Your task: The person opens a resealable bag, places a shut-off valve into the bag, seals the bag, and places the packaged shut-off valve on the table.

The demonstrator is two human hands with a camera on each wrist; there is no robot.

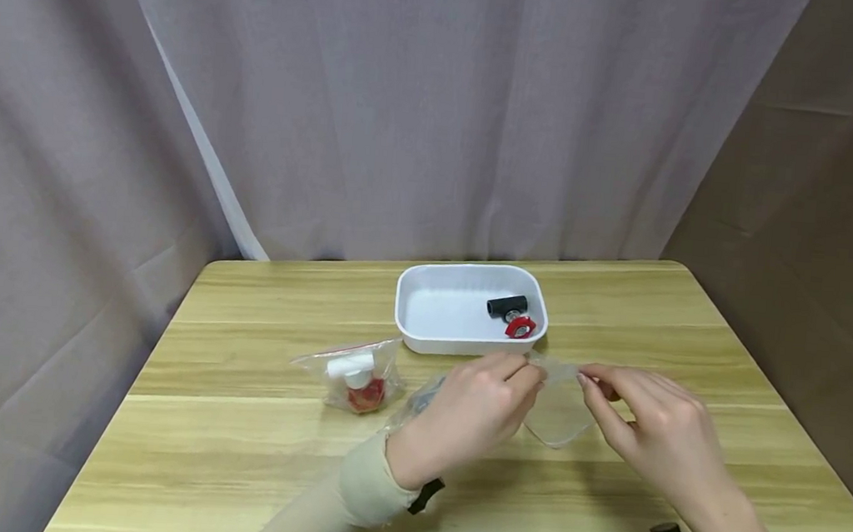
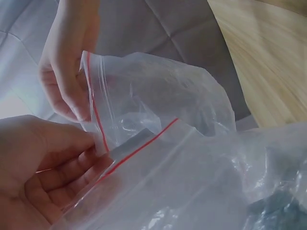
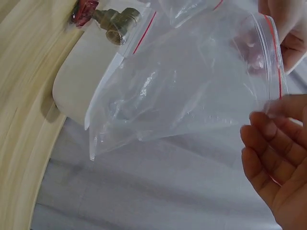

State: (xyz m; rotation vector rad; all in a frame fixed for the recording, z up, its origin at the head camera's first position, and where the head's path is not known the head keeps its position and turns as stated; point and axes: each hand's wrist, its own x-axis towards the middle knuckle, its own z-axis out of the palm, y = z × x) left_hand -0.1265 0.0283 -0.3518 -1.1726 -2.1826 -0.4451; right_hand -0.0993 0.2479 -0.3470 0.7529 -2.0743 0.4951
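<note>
Both hands pinch the mouth edge of a clear zip bag (image 1: 559, 414) above the table. It looks empty, and a red line runs along its zip. My left hand (image 1: 472, 403) grips it on the left, thumb against curled fingers. A second zip bag (image 2: 201, 177) lies over the left hand's fingers, with something greenish-grey inside that is too blurred to name. On the right edge, my right hand (image 1: 654, 426) pinches with thumb and index finger; its other fingers curl loosely in the right wrist view.
Behind the hands stands a white tray (image 1: 428, 343) holding a black tee-shaped valve (image 1: 508, 307) with a red handwheel. Left of the hands, a closed zip bag (image 1: 321, 362) with a white tee-shaped piece and red part rests on the wooden table (image 1: 231, 451). Grey curtains surround the table.
</note>
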